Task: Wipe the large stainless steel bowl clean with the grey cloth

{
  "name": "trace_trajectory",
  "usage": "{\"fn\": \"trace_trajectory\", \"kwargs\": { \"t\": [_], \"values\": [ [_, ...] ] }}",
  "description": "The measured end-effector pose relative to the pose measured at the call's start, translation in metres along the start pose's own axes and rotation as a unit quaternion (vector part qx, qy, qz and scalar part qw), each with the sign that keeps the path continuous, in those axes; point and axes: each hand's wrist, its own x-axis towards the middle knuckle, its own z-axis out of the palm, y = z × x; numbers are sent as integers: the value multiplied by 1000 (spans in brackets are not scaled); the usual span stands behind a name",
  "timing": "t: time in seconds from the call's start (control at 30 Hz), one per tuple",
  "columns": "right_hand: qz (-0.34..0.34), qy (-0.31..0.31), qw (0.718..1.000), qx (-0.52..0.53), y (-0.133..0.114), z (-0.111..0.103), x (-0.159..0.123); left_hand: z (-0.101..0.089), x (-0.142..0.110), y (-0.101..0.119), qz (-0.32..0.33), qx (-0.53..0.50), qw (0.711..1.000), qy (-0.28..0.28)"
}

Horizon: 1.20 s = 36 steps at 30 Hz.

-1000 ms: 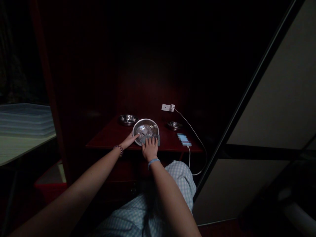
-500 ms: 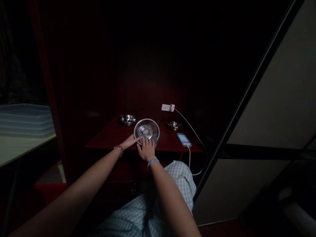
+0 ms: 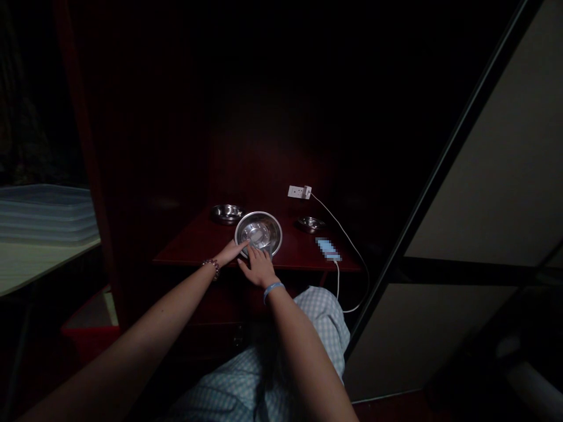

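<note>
A shiny steel bowl (image 3: 273, 225) is tilted toward me over the front part of the dark red shelf (image 3: 189, 249). My left hand (image 3: 230, 252) grips its near left rim, the thumb lying over the edge. At the near rim, my right hand (image 3: 260, 269) presses a grey cloth (image 3: 268, 249) against the bowl, fingers reaching over the edge. Most of the cloth is hidden under those fingers.
Behind the bowl on the left sits another steel bowl (image 3: 227, 214); a small steel dish (image 3: 310, 224) stands to the right. A blurred-out phone (image 3: 328, 249) lies near the front, its white cable (image 3: 347, 225) running to a wall socket (image 3: 295, 191). Stacked plastic lids (image 3: 46, 217) are at far left.
The bowl has shifted slightly left, with both hands. My right hand and the cloth have slid a little left along the near rim.
</note>
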Motion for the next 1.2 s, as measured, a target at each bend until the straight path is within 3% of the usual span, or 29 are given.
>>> {"fn": "trace_trajectory", "kwargs": {
  "t": [0.57, 1.0, 1.2],
  "values": [
    [127, 32, 983, -132, 14, -5, 4, 1, 8, -6, 14, -7, 1000, 12],
    [113, 63, 981, -144, 20, 1, 6, 1, 11, -8, -6, -29, 999, 19],
    [110, 38, 985, -128, 14, -3, 3, 0, 10, -10, 6, -26, 999, 22]
  ]
}}
